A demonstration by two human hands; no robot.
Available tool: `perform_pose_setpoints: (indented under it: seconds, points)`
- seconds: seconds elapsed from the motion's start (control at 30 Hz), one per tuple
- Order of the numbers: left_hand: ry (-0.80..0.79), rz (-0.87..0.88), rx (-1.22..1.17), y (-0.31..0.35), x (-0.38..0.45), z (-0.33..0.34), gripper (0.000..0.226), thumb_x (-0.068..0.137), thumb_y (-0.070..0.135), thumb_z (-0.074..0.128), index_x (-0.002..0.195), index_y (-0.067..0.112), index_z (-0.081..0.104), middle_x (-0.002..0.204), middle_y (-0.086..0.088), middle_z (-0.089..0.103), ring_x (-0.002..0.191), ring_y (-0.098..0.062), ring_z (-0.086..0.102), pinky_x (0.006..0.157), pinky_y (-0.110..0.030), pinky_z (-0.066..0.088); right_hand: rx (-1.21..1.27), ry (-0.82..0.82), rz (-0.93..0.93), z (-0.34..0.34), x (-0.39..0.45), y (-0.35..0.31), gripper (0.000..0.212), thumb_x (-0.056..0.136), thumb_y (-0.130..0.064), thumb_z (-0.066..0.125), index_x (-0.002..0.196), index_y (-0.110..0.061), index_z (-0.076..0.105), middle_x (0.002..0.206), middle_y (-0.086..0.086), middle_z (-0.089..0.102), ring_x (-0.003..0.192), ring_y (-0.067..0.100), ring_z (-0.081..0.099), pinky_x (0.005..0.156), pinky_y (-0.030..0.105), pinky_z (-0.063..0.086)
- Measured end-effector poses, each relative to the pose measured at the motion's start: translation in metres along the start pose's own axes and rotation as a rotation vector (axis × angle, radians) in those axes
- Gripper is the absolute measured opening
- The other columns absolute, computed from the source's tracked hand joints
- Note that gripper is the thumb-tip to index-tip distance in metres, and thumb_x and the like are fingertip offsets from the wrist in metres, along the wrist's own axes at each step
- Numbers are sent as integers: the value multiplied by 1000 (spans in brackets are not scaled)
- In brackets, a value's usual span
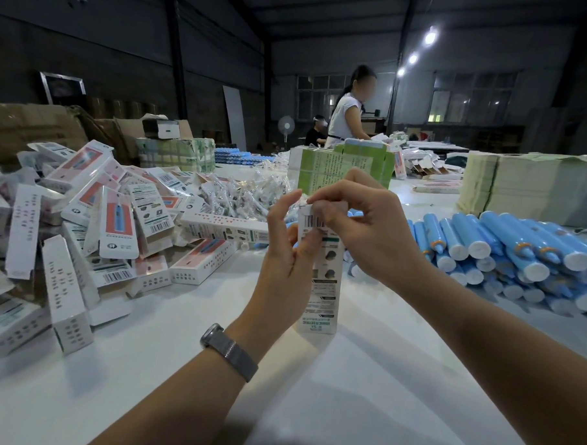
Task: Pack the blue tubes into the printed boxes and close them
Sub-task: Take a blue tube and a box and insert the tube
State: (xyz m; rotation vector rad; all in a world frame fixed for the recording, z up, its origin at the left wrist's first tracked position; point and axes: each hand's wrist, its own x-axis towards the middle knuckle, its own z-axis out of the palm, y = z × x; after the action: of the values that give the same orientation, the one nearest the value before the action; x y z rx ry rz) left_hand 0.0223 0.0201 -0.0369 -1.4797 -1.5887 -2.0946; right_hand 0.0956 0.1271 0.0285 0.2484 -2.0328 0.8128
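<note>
Standing upright on the white table (362, 376), a printed box (324, 284) is held near its top by both hands. The left hand (289, 252) grips its side with curled fingers; the right hand (356, 221) pinches the top flap. Packed boxes (93, 220) heap at left, blue tubes (506, 251) pile at right. Beyond, a person in white (348, 118) stands by stacked flat cartons (341, 167).

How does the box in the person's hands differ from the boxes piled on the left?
The held box stands upright on the table, both hands at its top; the piled boxes lie tumbled at all angles, untouched. It stands alone; they overlap in a heap. Both are white printed cartons with barcodes.
</note>
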Motion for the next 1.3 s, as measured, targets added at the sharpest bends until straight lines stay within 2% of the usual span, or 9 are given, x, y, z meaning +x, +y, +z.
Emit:
perform_pose_setpoints:
  seconds: [0.2, 0.47, 0.6, 0.73, 0.83, 0.9, 1.1, 1.2, 1.3]
  points:
    - [-27, 18, 20, 0, -1, 0, 35, 103, 24, 42, 135, 35, 33, 103, -9, 64, 80, -12, 69, 68, -25, 55, 25, -2, 23, -4, 4, -1, 13, 92, -12, 66, 87, -22, 70, 81, -11, 53, 80, 5, 55, 74, 24, 48]
    - [-15, 6, 28, 2, -1, 0, 45, 101, 28, 43, 129, 61, 32, 100, 4, 68, 83, -14, 70, 72, -30, 58, 1, 8, 32, -4, 5, -3, 12, 89, -13, 70, 82, -23, 69, 81, -9, 57, 83, 19, 59, 79, 43, 51]
    - [-36, 22, 32, 5, 0, -1, 53, 101, 25, 43, 129, 68, 30, 109, 22, 66, 89, -11, 70, 76, -30, 59, -59, 33, 9, -3, 4, -5, 14, 88, -15, 71, 79, -24, 66, 79, -9, 58, 80, 16, 59, 75, 41, 52]
    - [-39, -11, 73, 5, -1, 0, 71, 94, 23, 60, 127, 75, 24, 111, 8, 68, 94, -18, 72, 81, -41, 59, -102, 42, -31, -5, 4, -8, 15, 87, -15, 72, 77, -23, 66, 77, -10, 58, 75, 10, 58, 70, 32, 51]
    - [-79, -4, 144, 4, -3, 0, 103, 82, 16, 81, 129, 77, 12, 118, 22, 65, 103, -11, 71, 85, -28, 58, -112, 25, -11, -6, 7, -9, 14, 85, -17, 72, 73, -13, 68, 77, -4, 60, 75, 15, 59, 71, 36, 52]
    - [-84, -12, 147, 2, -5, -1, 109, 80, 13, 82, 130, 77, 9, 118, 35, 61, 104, -7, 69, 83, -16, 56, -96, 11, 12, -7, 8, -10, 14, 84, -18, 72, 73, -11, 69, 77, -3, 61, 76, 18, 60, 72, 38, 53]
    - [-34, 9, 154, 2, -5, -2, 104, 83, 10, 80, 124, 78, 13, 109, 22, 66, 97, -7, 71, 77, -13, 55, -35, -10, 41, -6, 8, -7, 11, 86, -19, 72, 76, -16, 72, 74, -12, 56, 77, 13, 59, 70, 31, 53]
    - [-38, 18, 137, 1, -3, -3, 93, 82, 9, 79, 122, 70, 23, 106, 19, 67, 93, -13, 72, 78, -25, 59, -2, -11, 40, -6, 7, -3, 5, 86, -21, 74, 82, -20, 74, 73, -18, 56, 74, 6, 59, 66, 20, 49]
    - [-33, 3, 126, 3, -2, -2, 82, 77, 14, 80, 119, 63, 30, 103, 13, 69, 88, -18, 73, 77, -39, 62, 23, 13, 20, -6, 5, 0, 5, 85, -25, 76, 83, -29, 74, 75, -17, 59, 77, 9, 63, 71, 29, 54]
